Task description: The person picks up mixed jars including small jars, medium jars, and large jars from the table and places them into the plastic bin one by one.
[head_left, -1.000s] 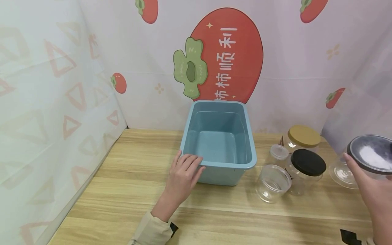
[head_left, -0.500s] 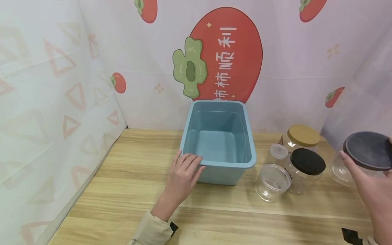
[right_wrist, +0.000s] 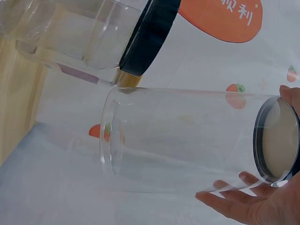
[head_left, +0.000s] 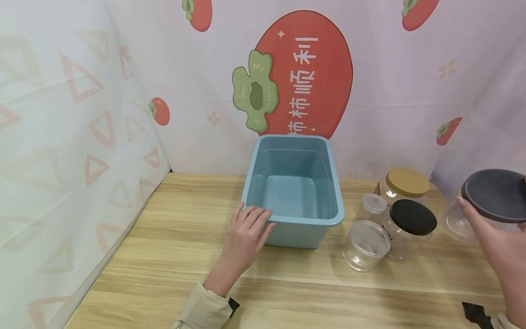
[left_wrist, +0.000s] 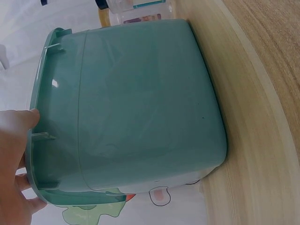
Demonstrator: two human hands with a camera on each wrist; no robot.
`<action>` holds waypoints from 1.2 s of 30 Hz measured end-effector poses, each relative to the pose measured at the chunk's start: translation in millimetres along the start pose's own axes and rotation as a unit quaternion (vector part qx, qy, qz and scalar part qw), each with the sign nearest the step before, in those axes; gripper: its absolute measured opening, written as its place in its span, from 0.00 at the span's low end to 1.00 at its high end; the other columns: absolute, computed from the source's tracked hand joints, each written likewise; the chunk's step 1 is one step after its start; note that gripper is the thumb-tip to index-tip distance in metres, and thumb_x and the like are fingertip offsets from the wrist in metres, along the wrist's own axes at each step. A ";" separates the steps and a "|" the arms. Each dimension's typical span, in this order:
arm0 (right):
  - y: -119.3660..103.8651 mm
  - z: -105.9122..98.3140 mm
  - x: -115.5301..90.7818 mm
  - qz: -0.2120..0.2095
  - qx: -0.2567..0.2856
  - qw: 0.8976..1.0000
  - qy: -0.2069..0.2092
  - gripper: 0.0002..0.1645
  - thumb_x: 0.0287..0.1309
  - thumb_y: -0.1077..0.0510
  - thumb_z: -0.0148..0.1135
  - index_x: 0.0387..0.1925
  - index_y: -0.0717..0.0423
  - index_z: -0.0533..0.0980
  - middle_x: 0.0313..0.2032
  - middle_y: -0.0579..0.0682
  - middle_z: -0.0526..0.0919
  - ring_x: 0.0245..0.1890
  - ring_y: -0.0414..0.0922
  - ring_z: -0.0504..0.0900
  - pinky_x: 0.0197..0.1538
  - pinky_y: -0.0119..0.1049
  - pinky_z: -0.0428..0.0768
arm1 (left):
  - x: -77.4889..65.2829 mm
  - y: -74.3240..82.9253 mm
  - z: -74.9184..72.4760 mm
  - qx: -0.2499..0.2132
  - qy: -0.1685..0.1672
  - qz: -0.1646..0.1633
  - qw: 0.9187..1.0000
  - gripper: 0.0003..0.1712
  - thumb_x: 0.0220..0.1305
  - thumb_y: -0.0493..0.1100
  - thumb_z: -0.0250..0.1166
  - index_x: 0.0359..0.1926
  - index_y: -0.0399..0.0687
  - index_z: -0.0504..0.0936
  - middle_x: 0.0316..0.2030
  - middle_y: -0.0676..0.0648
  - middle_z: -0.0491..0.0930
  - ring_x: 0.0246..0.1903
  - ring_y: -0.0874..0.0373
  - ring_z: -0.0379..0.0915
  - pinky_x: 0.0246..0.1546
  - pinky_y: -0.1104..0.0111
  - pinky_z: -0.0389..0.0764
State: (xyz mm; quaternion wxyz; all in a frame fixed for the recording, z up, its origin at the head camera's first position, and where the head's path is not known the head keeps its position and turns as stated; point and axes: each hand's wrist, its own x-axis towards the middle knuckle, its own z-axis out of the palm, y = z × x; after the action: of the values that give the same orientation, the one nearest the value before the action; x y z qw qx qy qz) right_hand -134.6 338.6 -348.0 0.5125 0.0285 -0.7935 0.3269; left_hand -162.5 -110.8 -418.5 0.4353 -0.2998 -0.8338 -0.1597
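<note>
My left hand [head_left: 244, 237] holds the near rim of a light blue plastic bin [head_left: 296, 219] at its left corner. In the left wrist view, the thumb lies outside the rim and the fingers reach over to the inner side. At the far right, my right hand [head_left: 503, 251] grips a large clear jar [right_wrist: 178, 140] around its dark grey lid [head_left: 497, 194]. The right wrist view shows that jar hanging apart from the tabletop, and I see nothing inside it. Part of the lid and hand is cut off by the head view's edge.
Right of the bin stand a clear jar with a black lid [head_left: 412, 217], one with a tan lid [head_left: 407, 182], a small jar with a translucent lid [head_left: 374, 202] and a clear jar [head_left: 365, 246]. A printed curtain [head_left: 205, 68] hangs behind the wooden table [head_left: 287, 292].
The large jar in my right hand has risen slightly and its lid has tilted, losing the bright glare. My left hand and the bin have stayed in place.
</note>
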 end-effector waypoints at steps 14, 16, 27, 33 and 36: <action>-9.1 1.9 13.4 -0.005 0.024 1.000 -0.016 0.69 0.53 0.17 0.63 0.74 0.68 0.64 0.74 0.43 0.63 0.71 0.32 0.68 0.73 0.24 0.63 | 0.0 0.0 -0.9 -0.001 -0.003 -0.001 1.000 0.16 0.78 0.49 0.64 0.50 0.41 0.89 0.43 0.45 0.89 0.48 0.48 0.83 0.64 0.41 0.78; -10.1 2.4 14.7 -0.003 0.026 0.999 -0.019 0.69 0.52 0.17 0.64 0.75 0.67 0.64 0.74 0.43 0.63 0.70 0.31 0.67 0.73 0.24 0.63 | 0.4 0.1 -1.4 0.000 -0.004 -0.001 1.000 0.16 0.77 0.49 0.65 0.50 0.41 0.89 0.43 0.45 0.89 0.48 0.48 0.83 0.64 0.41 0.78; -23.3 3.8 19.8 0.040 -0.013 0.998 -0.037 0.68 0.48 0.13 0.62 0.80 0.51 0.63 0.75 0.40 0.64 0.65 0.24 0.66 0.66 0.18 0.62 | 0.2 -0.6 -0.1 -0.005 0.000 -0.001 1.000 0.25 0.84 0.53 0.52 0.49 0.41 0.89 0.43 0.45 0.89 0.48 0.47 0.82 0.63 0.40 0.78; -27.9 2.9 22.9 0.057 -0.010 0.997 -0.051 0.59 0.55 0.23 0.68 0.80 0.44 0.61 0.74 0.35 0.64 0.64 0.23 0.66 0.67 0.20 0.62 | 1.1 0.1 -1.8 -0.002 -0.005 -0.002 1.000 0.15 0.74 0.48 0.68 0.49 0.42 0.89 0.43 0.45 0.89 0.48 0.48 0.83 0.64 0.41 0.78; -29.1 2.3 25.1 0.064 -0.012 0.996 -0.064 0.56 0.58 0.27 0.70 0.81 0.40 0.61 0.73 0.31 0.63 0.65 0.25 0.66 0.69 0.21 0.62 | 1.2 0.2 -2.3 -0.001 -0.006 -0.002 1.000 0.14 0.70 0.47 0.71 0.49 0.42 0.89 0.43 0.46 0.89 0.48 0.48 0.82 0.64 0.41 0.78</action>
State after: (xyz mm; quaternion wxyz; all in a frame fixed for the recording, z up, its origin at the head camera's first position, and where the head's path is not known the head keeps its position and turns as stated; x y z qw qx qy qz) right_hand -137.3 321.8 -313.5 0.4392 -0.0078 -0.8286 0.3470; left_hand -161.5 -111.4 -416.2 0.4295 -0.2996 -0.8368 -0.1600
